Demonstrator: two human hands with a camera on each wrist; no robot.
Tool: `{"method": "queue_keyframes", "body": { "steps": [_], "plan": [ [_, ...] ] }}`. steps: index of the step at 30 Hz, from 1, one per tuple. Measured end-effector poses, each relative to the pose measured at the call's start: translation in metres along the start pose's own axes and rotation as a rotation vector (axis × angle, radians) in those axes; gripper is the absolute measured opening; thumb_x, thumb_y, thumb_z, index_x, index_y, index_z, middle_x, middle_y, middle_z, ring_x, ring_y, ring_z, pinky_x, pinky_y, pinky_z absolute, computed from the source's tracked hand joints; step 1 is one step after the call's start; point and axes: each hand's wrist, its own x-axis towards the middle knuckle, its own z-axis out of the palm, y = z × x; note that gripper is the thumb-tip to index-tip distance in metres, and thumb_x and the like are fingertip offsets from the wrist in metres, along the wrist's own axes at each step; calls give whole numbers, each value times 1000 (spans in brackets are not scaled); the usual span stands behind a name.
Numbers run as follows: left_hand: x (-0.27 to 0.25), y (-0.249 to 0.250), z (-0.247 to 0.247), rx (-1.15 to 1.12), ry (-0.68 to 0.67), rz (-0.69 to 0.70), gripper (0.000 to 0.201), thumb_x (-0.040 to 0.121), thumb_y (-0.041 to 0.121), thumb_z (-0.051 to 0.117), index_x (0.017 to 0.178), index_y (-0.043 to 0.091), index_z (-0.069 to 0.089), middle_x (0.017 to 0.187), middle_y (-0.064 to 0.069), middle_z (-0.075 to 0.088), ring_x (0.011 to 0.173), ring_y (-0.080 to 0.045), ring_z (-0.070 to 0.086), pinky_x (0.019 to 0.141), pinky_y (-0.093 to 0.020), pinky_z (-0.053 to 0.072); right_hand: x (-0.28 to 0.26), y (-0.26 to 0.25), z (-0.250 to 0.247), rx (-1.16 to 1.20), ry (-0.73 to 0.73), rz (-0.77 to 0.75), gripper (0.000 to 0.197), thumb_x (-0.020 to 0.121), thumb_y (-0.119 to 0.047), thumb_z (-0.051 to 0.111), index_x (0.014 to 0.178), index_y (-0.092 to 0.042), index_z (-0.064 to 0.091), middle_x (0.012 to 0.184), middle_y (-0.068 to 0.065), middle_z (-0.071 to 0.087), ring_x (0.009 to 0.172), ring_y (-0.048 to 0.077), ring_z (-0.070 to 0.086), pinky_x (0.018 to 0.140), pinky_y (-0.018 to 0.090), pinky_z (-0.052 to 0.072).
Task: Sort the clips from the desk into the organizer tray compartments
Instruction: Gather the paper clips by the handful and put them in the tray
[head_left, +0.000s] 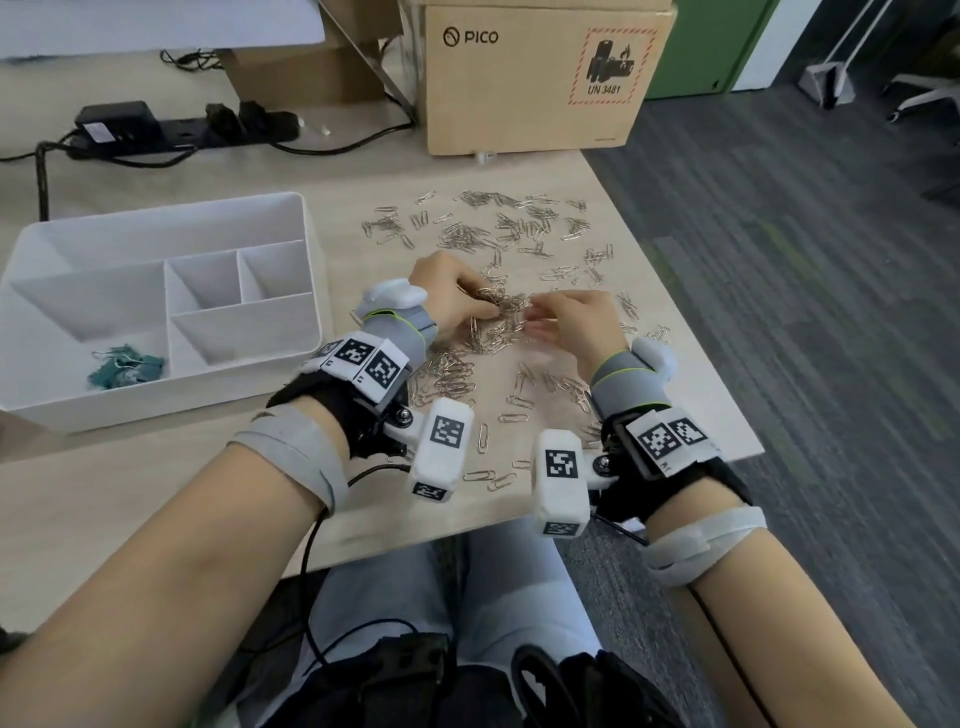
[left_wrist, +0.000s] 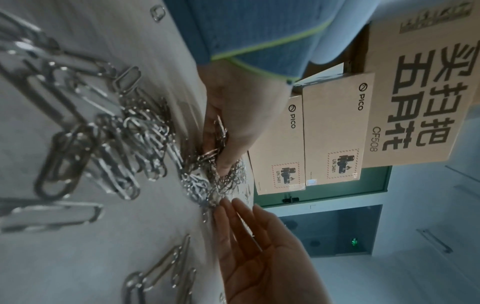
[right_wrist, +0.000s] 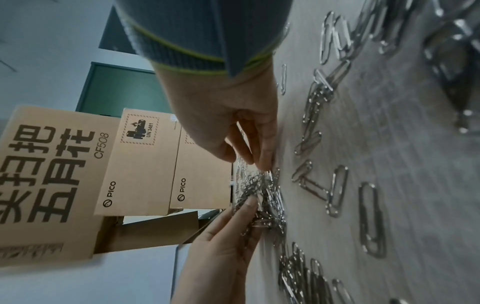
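Observation:
Silver paper clips (head_left: 506, 306) lie scattered over the desk, with a dense heap between my two hands. In the left wrist view, my left hand (left_wrist: 221, 160) curls its fingers round a bunch of these paper clips (left_wrist: 218, 142) at the heap's left side. From the right, my right hand (head_left: 535, 317) meets the heap with straight fingers (right_wrist: 265, 160), palm open. The white organizer tray (head_left: 311, 270) stands left of the hands. Teal binder clips (head_left: 124, 364) lie in its front left compartment; the other compartments look bare.
A PICO cardboard box (head_left: 530, 78) stands at the desk's far edge, and a black power strip (head_left: 171, 127) with cables lies far left. The desk's right edge (head_left: 691, 322) runs close to my right hand. More paper clips (head_left: 488, 473) lie near my wrists.

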Motion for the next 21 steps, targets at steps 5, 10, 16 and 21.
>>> {"method": "queue_keyframes", "body": {
  "steps": [5,10,16,21],
  "plan": [
    [10,7,-13,-17,-11,76,29,66,23,81,91,9,74,82,-5,68,71,-8,56,55,-7,37,8,-3,5,137,35,-20,18,88,-3,51,73,-3,61,74,12,62,59,22,62,59,25,56],
    [17,21,-17,-87,-156,157,19,68,19,81,84,14,74,67,-2,65,48,7,52,51,-4,38,13,-14,17,347,-76,132,27,99,-19,41,80,-4,52,74,12,59,56,21,64,54,24,57],
    [30,31,-12,-46,-177,189,24,66,19,81,88,24,72,63,7,63,47,10,52,52,-4,39,16,-22,22,623,-297,319,40,102,-24,31,92,5,57,67,19,69,56,33,69,55,38,60],
    [39,34,-19,-140,-277,180,16,70,14,79,84,17,72,50,16,64,45,1,54,52,-18,50,24,-23,21,653,-324,307,31,99,-14,33,111,2,56,81,17,69,65,32,70,62,34,61]
  ]
}}
